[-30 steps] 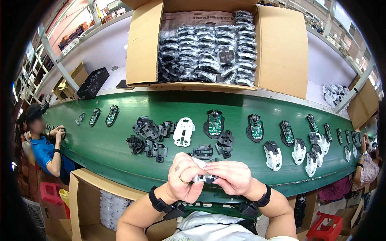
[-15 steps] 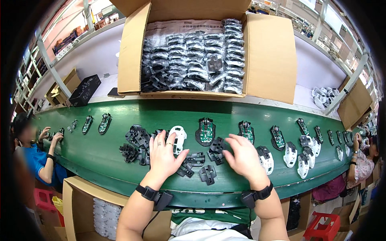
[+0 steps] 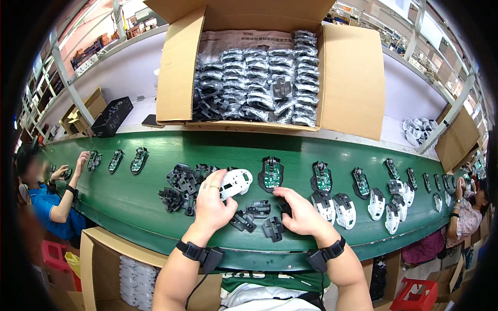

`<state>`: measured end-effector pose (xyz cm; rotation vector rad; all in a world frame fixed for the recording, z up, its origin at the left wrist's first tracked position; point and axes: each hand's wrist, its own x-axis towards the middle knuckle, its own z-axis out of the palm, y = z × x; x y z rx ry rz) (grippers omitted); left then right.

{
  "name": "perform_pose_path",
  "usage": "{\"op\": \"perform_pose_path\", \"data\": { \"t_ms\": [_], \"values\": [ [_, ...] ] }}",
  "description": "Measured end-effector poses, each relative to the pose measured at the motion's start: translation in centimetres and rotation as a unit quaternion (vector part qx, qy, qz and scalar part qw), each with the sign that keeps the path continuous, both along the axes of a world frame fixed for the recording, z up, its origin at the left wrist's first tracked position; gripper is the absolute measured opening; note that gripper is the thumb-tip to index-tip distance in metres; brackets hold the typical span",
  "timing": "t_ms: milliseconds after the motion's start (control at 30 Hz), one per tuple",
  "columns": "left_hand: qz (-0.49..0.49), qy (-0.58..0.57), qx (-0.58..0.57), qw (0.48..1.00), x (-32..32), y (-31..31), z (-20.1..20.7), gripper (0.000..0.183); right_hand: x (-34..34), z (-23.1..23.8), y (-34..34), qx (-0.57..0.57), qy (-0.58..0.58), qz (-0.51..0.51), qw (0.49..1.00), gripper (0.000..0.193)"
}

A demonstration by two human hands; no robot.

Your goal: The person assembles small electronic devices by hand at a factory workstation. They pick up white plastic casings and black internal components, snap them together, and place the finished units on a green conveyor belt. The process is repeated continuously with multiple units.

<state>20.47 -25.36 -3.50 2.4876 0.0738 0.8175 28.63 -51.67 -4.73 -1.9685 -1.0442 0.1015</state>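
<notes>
While the left hand [image 3: 211, 201] holds a white shell [image 3: 237, 182], the right hand [image 3: 303, 213] grips a black piece [image 3: 284, 207].

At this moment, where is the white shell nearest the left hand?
In the head view, the white shell is just left of the middle, touching the left hand, between the black parts and a green circuit board.
</notes>
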Motion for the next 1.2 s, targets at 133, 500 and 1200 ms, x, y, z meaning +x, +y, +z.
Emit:
{"op": "perform_pose_path", "data": {
  "t_ms": [133,500,1200],
  "values": [
    [-0.034,-0.031,-0.053,0.998,-0.6,-0.3,0.9,0.066,-1.2,-1.4,2.1,0.037,-0.013,0.043,0.998,0.06],
    [-0.127,-0.272,-0.286,0.91,-1.4,0.3,0.7,0.062,-5.2,-1.3,5.6,-0.176,-0.187,0.087,0.963,0.081],
    [-0.15,-0.221,-0.583,0.768,-2.0,0.1,2.0,0.065,-4.0,-1.6,9.3,-0.093,-0.225,0.116,0.963,0.053]
  ]
}}
